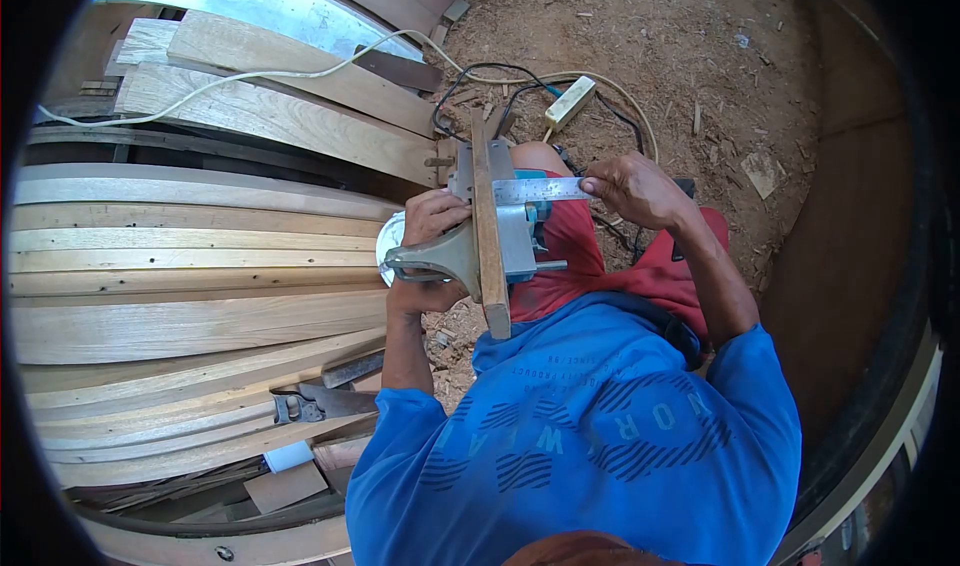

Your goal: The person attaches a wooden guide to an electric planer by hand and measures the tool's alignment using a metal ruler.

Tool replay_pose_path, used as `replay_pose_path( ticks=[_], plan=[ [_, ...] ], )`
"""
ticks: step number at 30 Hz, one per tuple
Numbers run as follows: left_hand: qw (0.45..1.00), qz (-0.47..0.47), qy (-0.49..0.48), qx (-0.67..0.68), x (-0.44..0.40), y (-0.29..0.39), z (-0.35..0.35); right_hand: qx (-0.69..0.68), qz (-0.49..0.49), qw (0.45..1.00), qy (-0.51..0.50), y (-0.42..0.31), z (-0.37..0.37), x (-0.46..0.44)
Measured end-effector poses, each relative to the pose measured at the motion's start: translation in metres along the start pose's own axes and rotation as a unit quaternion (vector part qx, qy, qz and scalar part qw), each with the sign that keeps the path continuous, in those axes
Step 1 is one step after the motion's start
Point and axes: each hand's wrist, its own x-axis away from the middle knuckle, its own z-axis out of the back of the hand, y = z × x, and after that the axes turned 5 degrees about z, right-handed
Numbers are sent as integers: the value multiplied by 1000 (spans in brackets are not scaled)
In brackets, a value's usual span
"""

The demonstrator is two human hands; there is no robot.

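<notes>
A metal ruler lies across a blue power tool with a flat metal base in front of my body. My right hand pinches the ruler's right end between thumb and fingers. A narrow wooden strip stands lengthwise over the tool's base, crossing the ruler's left end. My left hand is closed at the tool's left side, beside the strip and a grey metal handle-like part; what its fingers grip is partly hidden.
Long wooden boards lie side by side on the left, with a hand saw on them. A white power strip and cables rest on the ground ahead, among wood shavings. A brown panel rises at the right.
</notes>
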Motion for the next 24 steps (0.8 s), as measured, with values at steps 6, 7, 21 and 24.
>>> replay_pose_path(
  ticks=[6, 7, 21, 24],
  plan=[
    [1000, 2, -1, 0, 0, -1, 0, 14, 6, 1000, 10, -1, -1, 1],
    [1000, 3, 0, 1, 0, 0, 0, 13, 4, 1000, 10, -2, -1, 1],
    [1000, 0, -1, -3, 0, -2, 0, 6, -43, 999, -30, -8, 5, -2],
    [1000, 1, -1, -6, 0, -2, -1, 11, -35, 999, -21, -4, 3, -2]
  ],
)
